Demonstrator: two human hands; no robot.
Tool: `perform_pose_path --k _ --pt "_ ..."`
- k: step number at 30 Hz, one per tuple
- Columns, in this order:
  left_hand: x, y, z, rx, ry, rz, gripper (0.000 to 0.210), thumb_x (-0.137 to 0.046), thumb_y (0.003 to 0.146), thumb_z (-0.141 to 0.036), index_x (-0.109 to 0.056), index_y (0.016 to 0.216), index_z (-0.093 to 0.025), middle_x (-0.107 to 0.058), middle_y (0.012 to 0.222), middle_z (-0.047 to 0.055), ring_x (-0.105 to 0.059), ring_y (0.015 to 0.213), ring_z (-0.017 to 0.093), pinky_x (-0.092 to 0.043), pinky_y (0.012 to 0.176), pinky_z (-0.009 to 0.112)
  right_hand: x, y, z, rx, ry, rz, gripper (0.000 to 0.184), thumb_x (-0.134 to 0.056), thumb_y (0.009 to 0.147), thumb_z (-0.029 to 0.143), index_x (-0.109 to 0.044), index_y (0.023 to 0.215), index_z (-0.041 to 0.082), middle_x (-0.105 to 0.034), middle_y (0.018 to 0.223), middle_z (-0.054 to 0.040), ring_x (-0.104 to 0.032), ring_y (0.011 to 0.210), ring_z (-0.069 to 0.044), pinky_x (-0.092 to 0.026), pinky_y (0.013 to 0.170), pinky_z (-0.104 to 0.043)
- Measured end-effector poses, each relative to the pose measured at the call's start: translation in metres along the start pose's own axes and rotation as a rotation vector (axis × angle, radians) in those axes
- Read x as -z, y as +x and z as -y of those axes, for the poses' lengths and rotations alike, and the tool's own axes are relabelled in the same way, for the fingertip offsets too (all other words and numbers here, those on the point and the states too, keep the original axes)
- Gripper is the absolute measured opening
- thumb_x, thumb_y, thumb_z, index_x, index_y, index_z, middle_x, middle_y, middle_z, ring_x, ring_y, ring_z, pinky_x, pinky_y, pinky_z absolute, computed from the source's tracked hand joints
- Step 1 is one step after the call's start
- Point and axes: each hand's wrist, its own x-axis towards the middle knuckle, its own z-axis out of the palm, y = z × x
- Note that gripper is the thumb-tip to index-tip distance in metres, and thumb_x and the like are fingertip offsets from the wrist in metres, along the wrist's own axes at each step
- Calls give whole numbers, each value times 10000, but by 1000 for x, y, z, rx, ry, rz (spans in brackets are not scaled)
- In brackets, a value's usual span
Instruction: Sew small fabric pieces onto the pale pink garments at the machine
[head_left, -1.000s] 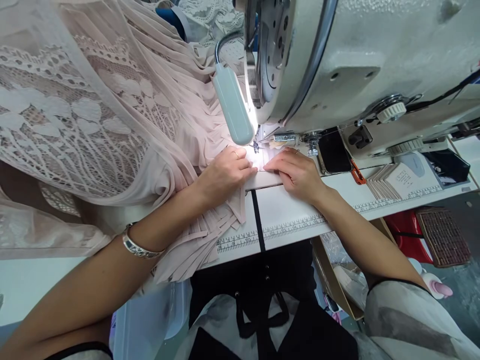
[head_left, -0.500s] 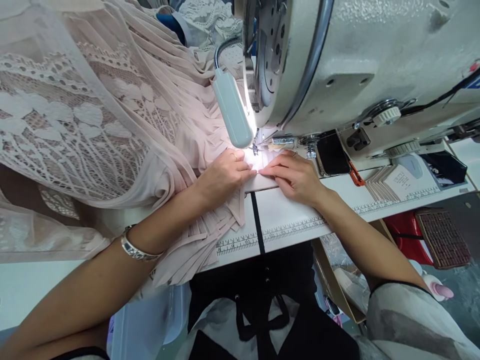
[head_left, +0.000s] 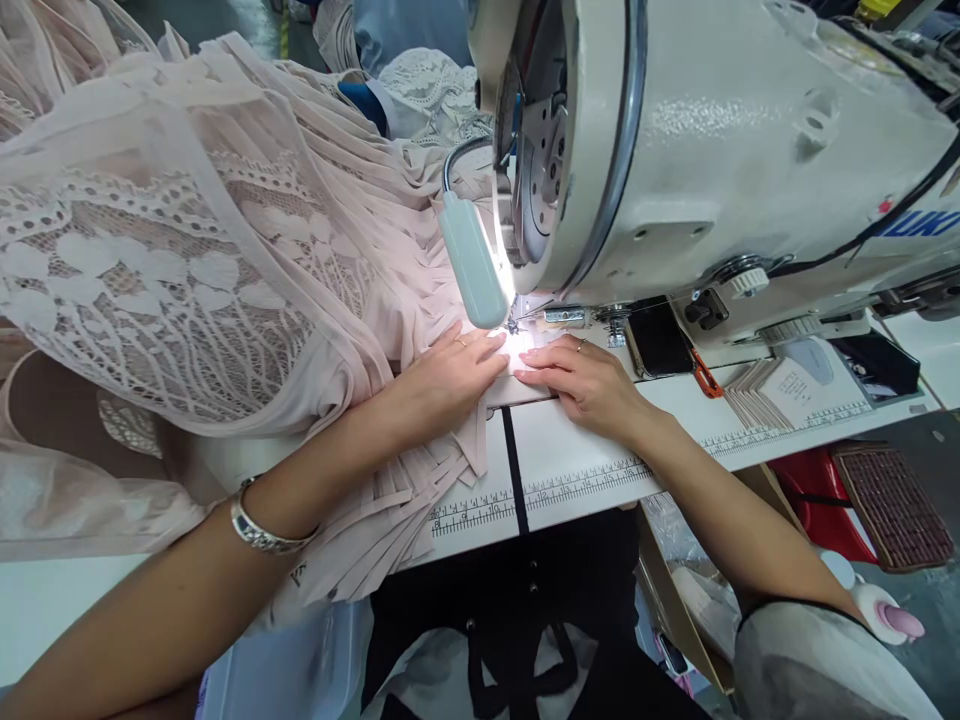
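My left hand (head_left: 454, 378) lies flat on pale pink fabric (head_left: 390, 345), its fingers stretched toward the brightly lit needle area. Opposite it, my right hand (head_left: 589, 388) rests with extended fingers on the near edge of the light cloth beneath the lamp. A small gap separates the two sets of fingertips. Just beyond them is the presser foot (head_left: 513, 325) of a sewing machine (head_left: 720, 130). Glare washes out the cloth there, so its edges are hard to make out. The lace garment (head_left: 150, 290) spreads across the left side.
A green lamp (head_left: 474, 265) hangs over the needle area. To the right lie a dark phone (head_left: 660, 338), an orange cutter (head_left: 705, 375) and a stack of cards (head_left: 787, 390). A printed ruler (head_left: 592, 487) follows the table's front edge. Below sits an open cardboard box (head_left: 686, 600).
My left fingers have straightened from a curled, pinching pose and now lie flat. My right fingers have flattened too, and the fingertips are slightly farther apart. The camera view has tilted up slightly.
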Motion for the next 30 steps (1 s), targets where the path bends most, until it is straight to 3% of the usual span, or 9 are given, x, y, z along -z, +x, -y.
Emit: perform_pose_path --k 14,23,30 --pt "4 7 -1 25 4 -64 235 -408 1023 -170 -640 1058 -165 -660 1273 131 -617 1165 272 -481 1060 523 4 7 7 -136 -67 98 505 -409 887 0 -724 1195 248 -748 1215 -44 -635 1190 -245 -532 972 -459" --pt "6 13 -5 121 57 -9 150 -543 994 -267 -623 1048 -152 -669 1163 137 -583 1179 326 -453 1070 549 -1 11 9 -189 -91 132 555 -353 884 0 -669 1279 227 -685 1355 -62 -560 1325 -240 -491 1047 -496" --pt "-4 11 -4 168 176 -62 192 -548 1008 -275 -605 1153 -162 -612 1337 159 -516 1338 377 -365 1129 598 -6 14 9 -245 -163 173 591 -342 888 17 -609 1371 229 -622 1439 -98 -578 1277 -285 -466 1043 -546"
